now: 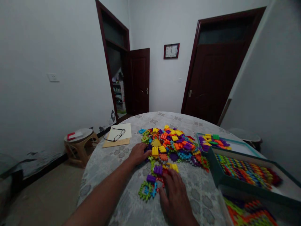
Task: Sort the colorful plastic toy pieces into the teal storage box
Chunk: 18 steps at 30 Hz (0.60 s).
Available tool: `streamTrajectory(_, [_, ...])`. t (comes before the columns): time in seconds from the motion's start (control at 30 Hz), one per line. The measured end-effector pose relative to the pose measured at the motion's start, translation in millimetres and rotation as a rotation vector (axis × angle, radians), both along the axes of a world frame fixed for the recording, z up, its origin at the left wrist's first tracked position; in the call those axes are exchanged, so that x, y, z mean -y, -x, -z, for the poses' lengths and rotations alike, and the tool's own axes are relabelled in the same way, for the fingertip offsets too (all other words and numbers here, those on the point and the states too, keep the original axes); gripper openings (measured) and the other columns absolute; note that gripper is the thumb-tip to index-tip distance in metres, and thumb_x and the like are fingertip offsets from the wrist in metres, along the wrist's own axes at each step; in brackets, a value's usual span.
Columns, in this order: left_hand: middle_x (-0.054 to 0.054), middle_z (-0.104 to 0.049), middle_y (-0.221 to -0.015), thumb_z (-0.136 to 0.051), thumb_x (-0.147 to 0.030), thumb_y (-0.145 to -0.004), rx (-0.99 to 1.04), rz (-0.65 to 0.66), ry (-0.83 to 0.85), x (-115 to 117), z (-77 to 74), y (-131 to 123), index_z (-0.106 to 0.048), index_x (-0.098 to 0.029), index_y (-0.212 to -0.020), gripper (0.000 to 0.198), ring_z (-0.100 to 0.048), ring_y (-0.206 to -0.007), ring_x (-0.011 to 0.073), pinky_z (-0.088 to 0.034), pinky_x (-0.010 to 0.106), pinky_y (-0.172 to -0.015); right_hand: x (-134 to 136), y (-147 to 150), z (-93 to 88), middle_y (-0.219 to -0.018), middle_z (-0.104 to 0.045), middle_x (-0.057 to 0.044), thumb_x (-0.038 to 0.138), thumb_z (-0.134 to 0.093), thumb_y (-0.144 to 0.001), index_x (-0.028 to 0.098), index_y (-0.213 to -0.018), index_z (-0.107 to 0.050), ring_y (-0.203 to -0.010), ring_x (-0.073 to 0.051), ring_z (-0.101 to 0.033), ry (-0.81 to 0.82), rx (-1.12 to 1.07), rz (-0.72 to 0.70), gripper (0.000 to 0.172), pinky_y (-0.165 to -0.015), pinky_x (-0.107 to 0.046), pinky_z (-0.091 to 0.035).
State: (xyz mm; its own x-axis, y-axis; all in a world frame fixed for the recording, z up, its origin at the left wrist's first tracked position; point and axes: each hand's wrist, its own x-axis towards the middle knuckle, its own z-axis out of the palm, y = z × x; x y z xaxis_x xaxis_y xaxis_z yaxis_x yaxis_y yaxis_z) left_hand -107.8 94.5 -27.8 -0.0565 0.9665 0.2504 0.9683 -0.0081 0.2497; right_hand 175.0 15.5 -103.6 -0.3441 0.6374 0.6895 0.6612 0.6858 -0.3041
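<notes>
A large heap of plastic gear building toys (164,141) in many colours lies on the table. My left hand (139,153) is at the heap's left edge, its fingers curled and partly hidden beside a yellow block (155,152); what they grip, if anything, is hidden. My right hand (175,191) is nearer, its bent fingers and thumb around a red gear piece (160,181). That piece adjoins purple connector blocks (151,179), a green square gear (145,191) and a blue gear (154,190). A yellow connector block (173,167) lies just beyond the right fingers.
On the right are a green-rimmed box (246,190) of sorted pieces, a shallow tray (244,145) and a clear bin (222,201). Eyeglasses (119,135) rest on paper (125,129) at the left. A stool (81,144) stands beyond the table edge.
</notes>
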Motion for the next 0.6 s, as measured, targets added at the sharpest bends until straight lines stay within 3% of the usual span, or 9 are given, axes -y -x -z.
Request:
streamTrajectory(0.23, [0.012,-0.078,-0.121,-0.053,-0.053,-0.104,0.103,-0.093,0.001,29,-4.4,-48,-0.073,-0.027,-0.116,0.035,-0.071,-0.118,0.0316,-0.054,0.045,-0.105,4,7,-3.2,-0.159,-0.056,-0.018,0.023,-0.066,-0.093,0.027,-0.145,-0.058,-0.147,-0.042,-0.054,0.003,-0.073,0.040,0.053,-0.112,-0.060,-0.055])
streamTrajectory(0.37, [0.009,-0.080,-0.111,-0.041,-0.050,-0.109,0.214,-0.083,-0.004,41,-6.7,-78,-0.074,-0.027,-0.106,0.040,-0.072,-0.112,0.0276,-0.056,0.042,-0.104,5,8,-9.7,-0.158,-0.056,-0.020,0.022,-0.063,-0.094,0.024,-0.144,-0.059,-0.150,-0.042,-0.050,0.066,-0.083,0.072,0.050,-0.116,-0.063,-0.048])
streamTrajectory(0.47, [0.008,-0.079,-0.119,-0.040,-0.049,-0.109,0.266,-0.040,-0.041,54,-4.8,-95,-0.073,-0.026,-0.114,0.040,-0.071,-0.117,0.0254,-0.055,0.040,-0.109,4,8,-14.3,-0.156,-0.058,-0.021,0.020,-0.061,-0.095,0.022,-0.145,-0.060,-0.151,-0.042,-0.047,0.131,-0.082,0.079,0.050,-0.119,-0.068,-0.041])
streamTrajectory(0.6, [0.010,-0.075,-0.132,-0.051,-0.045,-0.104,0.266,-0.011,-0.165,74,-2.9,-106,-0.071,-0.028,-0.124,0.033,-0.066,-0.130,0.0287,-0.051,0.047,-0.119,6,7,-24.9,-0.160,-0.055,-0.023,0.017,-0.056,-0.097,0.019,-0.149,-0.059,-0.154,-0.043,-0.042,0.213,-0.073,0.075,0.052,-0.122,-0.072,-0.033])
